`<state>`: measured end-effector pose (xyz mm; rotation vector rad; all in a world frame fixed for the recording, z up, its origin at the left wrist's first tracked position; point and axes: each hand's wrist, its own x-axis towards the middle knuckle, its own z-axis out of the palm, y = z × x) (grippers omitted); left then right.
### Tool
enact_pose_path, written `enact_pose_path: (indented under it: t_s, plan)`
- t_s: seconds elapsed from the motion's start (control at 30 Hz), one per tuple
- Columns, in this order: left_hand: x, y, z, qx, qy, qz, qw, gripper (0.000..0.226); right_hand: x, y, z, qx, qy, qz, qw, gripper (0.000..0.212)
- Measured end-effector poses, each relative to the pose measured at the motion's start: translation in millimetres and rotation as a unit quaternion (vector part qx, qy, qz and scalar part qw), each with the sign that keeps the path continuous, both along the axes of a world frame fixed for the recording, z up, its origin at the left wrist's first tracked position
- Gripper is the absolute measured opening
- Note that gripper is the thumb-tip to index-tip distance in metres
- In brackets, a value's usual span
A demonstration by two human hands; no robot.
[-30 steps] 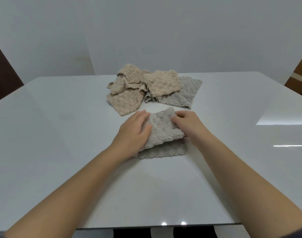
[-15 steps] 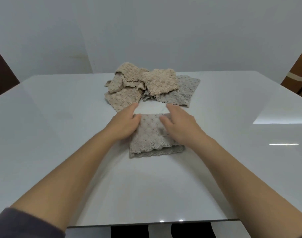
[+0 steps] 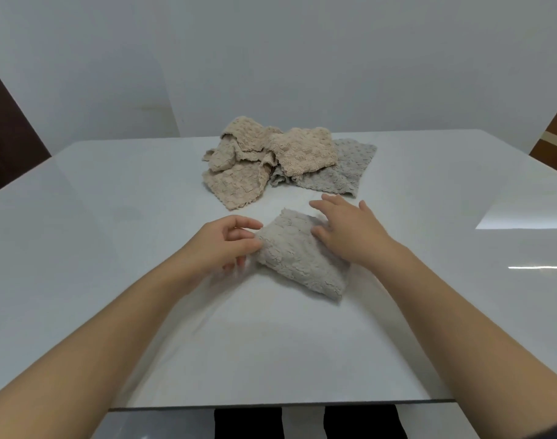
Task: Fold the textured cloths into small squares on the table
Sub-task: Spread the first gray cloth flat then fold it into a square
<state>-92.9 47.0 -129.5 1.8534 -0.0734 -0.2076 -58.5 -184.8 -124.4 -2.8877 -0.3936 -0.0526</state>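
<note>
A folded grey textured cloth (image 3: 297, 258) lies turned at an angle in the middle of the white table (image 3: 112, 248). My left hand (image 3: 221, 245) sits at its left corner with curled fingers, thumb and fingertips touching the cloth's edge. My right hand (image 3: 350, 231) rests flat on the cloth's right part with fingers spread and straight. Behind them lies a loose pile of beige cloths (image 3: 255, 163) overlapping a flat grey cloth (image 3: 343, 172).
The table's front edge (image 3: 271, 405) runs near the bottom of the view, with dark chair shapes (image 3: 362, 423) below it. A pale wall stands behind the table. Brown furniture (image 3: 556, 134) shows at the far right.
The grey cloth has been turned so it lies diagonally, shifted a little right. My right hand moved right and flattened on it; my left hand slid to its left corner.
</note>
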Motion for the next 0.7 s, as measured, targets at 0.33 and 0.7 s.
enact_pose_path:
  t_s: [0.33,0.7]
  plan:
    - [2,-5,3,0.059,0.148,-0.058,0.985,0.017,-2,20,-27,0.004,0.051,0.014,0.999,0.064]
    - [-6,6,-6,0.049,0.034,-0.027,0.998,0.013,12,30,-28,0.030,0.037,0.070,0.996,0.061]
